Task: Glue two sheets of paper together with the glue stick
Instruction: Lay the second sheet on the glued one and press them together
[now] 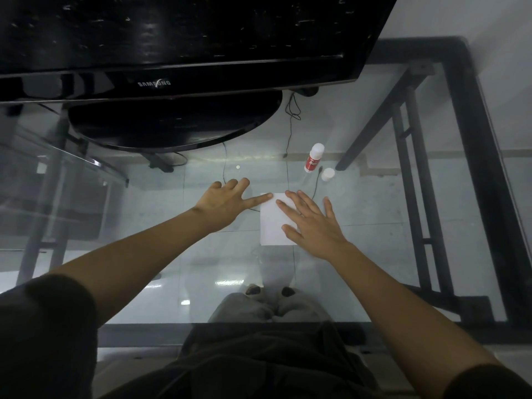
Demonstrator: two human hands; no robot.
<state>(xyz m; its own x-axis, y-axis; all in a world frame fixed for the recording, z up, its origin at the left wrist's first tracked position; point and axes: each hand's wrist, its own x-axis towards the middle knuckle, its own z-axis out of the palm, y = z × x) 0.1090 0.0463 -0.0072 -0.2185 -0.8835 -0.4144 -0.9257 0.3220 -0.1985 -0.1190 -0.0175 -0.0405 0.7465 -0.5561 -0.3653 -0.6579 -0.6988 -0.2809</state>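
— Item one, the paper?
— White paper (273, 223), lying flat on the glass worktop (359, 208), mid-field in front of me. I cannot tell whether it is one sheet or two stacked.

— Your hands?
— My right hand (312, 223): fingers spread, palm down, pressed flat over the paper's right side. My left hand (227, 201): fingers spread, index fingertip touching the paper's top left corner, the rest resting on bare glass. Neither pinches anything.

— Glue stick?
— Glue stick (313, 157): white and red tube, uncapped, lying on the worktop beyond the paper, to the right. Apart from both hands.

— Its cap?
— White cap (328, 174), just beside the tube's lower end, not on it.

— Other entries?
— Black monitor (172, 47) on a round base, at the far side of the worktop.
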